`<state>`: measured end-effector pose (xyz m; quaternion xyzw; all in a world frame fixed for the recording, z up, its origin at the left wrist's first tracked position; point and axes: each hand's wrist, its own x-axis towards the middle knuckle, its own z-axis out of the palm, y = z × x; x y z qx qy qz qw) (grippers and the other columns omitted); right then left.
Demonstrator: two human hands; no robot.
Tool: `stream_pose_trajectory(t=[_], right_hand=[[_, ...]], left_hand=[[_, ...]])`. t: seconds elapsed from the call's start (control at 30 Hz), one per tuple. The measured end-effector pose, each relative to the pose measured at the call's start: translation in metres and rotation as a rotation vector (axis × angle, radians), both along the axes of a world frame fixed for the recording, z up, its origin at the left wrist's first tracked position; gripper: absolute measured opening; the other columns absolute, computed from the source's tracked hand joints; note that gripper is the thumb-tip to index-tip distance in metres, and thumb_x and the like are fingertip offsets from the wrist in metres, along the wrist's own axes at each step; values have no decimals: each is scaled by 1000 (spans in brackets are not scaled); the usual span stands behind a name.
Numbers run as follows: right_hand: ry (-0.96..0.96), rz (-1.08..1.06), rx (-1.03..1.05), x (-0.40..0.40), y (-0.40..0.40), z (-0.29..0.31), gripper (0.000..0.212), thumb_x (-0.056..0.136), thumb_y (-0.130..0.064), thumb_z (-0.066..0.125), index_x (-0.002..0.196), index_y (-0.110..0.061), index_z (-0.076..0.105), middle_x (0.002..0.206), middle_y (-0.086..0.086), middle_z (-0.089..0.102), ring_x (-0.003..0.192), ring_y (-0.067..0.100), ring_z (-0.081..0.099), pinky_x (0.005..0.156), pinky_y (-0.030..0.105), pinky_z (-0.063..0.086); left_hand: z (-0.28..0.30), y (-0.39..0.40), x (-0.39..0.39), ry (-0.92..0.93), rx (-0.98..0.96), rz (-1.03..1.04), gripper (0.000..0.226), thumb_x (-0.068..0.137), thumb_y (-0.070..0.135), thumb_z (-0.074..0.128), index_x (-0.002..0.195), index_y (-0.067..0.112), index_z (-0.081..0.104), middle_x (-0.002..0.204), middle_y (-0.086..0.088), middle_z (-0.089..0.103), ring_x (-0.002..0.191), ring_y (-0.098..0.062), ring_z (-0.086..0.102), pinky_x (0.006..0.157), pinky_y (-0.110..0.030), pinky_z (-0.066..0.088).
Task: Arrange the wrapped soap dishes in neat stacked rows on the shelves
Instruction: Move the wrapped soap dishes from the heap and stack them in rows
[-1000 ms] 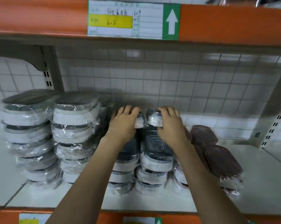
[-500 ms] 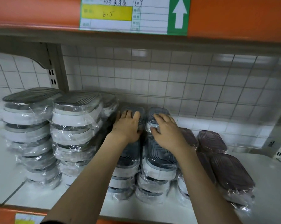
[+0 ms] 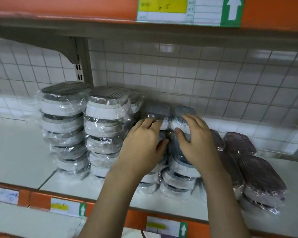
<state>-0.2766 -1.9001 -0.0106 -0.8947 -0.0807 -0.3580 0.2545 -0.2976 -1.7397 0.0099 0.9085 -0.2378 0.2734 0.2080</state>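
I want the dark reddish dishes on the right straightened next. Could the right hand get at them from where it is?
Probably yes. The right hand is beside the reddish dishes, and nothing stands between them.

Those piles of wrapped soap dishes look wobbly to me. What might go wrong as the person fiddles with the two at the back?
1. The left hand and right hand rest on two blue-grey dishes topping leaning middle stacks; a push might topple them.
2. The tall grey stacks stand close beside the left hand and tilt; a nudge may tip them.
3. The slippery plastic wrap could let the brown dishes slide toward the shelf edge.
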Motion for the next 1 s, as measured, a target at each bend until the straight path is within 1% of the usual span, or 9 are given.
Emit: stream_pose_trajectory(t=[0.07,0.13,0.23,0.33,0.4,0.53,0.63,0.87,1.0], right_hand=[[-38,12,38,-19,16,-7,39,90,-21,60,125,-5,57,126,10,58,121,26,49,105,30,33],[-38,0,61,-37,36,-15,39,89,-25,54,123,-8,59,124,7,58,119,21,49,103,25,32],[-30,-13,86,-61,72,-30,36,89,-25,52,121,-10,60,122,4,59,117,17,46,101,20,27],[-54,-38,101,-82,116,-43,36,89,-30,47,117,-12,61,119,4,58,113,13,44,99,18,25],[-47,-38,95,-94,149,-49,37,89,-31,44,117,-13,61,118,3,58,112,13,45,98,19,28],[42,-29,82,-108,221,-66,39,88,-33,43,116,-13,61,117,3,59,112,19,48,97,27,33],[134,-13,50,-112,277,-80,38,87,-31,47,115,-11,62,115,4,61,111,22,49,95,27,31],[297,71,-28,-106,392,-91,42,83,-30,49,116,-8,62,117,8,61,114,29,51,97,28,31],[282,140,-55,-88,451,-83,39,87,-29,54,120,-9,61,122,8,60,118,28,49,100,30,34]], left_hand=[[-10,20,-18,-43,-58,-7,41,84,21,68,122,7,59,120,-9,60,107,-33,57,90,-39,47],[-18,43,-32,-34,-79,-1,35,82,23,65,114,9,63,110,-7,65,95,-33,62,79,-43,54],[-27,85,-53,20,-116,9,30,81,26,58,107,13,66,101,-3,67,83,-31,65,67,-43,55],[-46,132,-69,26,-96,51,26,80,17,70,105,14,66,95,-2,68,73,-31,64,59,-40,53],[-63,167,-76,62,-71,78,30,76,13,76,105,11,67,94,-5,69,73,-34,65,61,-42,53],[-91,247,-87,149,-36,120,29,79,20,65,107,11,66,95,-8,69,80,-37,64,64,-47,54],[-103,309,-96,211,6,220,32,77,18,72,108,12,66,97,-10,69,83,-39,64,66,-47,54],[-109,444,-114,341,-42,452,43,89,32,61,129,18,55,123,-5,61,111,-32,54,86,-42,44],[-108,505,-114,361,-90,530,45,91,35,57,133,20,51,129,-3,57,116,-28,51,90,-40,43]])
